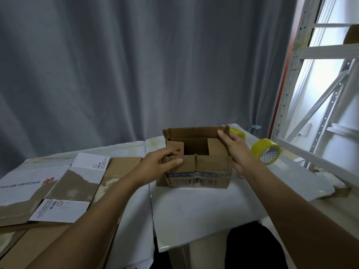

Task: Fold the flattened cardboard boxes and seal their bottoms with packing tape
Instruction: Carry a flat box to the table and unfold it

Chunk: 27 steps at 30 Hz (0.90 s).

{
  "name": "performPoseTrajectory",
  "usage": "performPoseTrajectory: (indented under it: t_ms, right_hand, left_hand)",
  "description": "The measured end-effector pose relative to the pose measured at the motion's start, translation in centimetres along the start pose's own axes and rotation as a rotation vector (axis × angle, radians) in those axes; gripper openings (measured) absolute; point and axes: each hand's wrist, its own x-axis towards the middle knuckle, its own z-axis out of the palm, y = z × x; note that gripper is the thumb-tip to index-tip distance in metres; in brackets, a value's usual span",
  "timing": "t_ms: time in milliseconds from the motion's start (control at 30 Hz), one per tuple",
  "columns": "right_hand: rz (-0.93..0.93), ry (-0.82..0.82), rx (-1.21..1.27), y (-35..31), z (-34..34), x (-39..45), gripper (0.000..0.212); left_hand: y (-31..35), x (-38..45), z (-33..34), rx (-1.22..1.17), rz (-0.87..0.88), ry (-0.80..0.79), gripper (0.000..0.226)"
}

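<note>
Head view shows two bare arms reaching out over a table (194,206) with a white cover. Far to the left of the left grip lies a pile of flat boxes (52,189), brown and white, not folded yet. They look like the ones waiting for their turn.

The left hand (161,162) is at the near left corner of a small brown box (196,158). Its fingers curl over the top edge there and its thumb lies along the outside of the near flap, so it pinches the cardboard. Just past this grip a small side flap sticks up.

The box stands in the middle, between the two grips, with its open side up. Its walls are up and square, so the folding into shape looks done. All four flaps on top are open. No fresh tape shows on them, only old blue print or worn tape on the front wall.

The right hand (236,150) lies flat along the right wall of the box. Its fingers are straight and reach up to the far right corner. It presses and steadies the box but does not curl round it.

Just to the right of this grip sits a yellow tape roll (267,151) on its edge. A second yellow roll (238,133) peeks out behind the hand. Neither is held.

I think the flaps still need to be folded shut and then taped. The flat pile comes after that.
</note>
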Motion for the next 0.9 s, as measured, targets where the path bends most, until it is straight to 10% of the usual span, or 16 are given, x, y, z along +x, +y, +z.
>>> performPoseTrajectory:
  t_ms: [300,567,900]
  right_hand:
    - [0.019,-0.021,-0.035,-0.5,-0.1,-0.1,0.067]
    - [-0.100,0.123,-0.398,1.6,-0.2,3.1,0.016]
    - [-0.143,0.126,-0.527,2.8,-0.1,4.7,0.028]
  left_hand:
    - [-0.4,2.0,1.1,-0.063,-0.075,0.141,0.023]
    - [-2.6,2.4,3.1,0.384,0.169,0.585,0.038]
    - [-3.6,6.3,3.2,0.157,0.017,0.067,0.070]
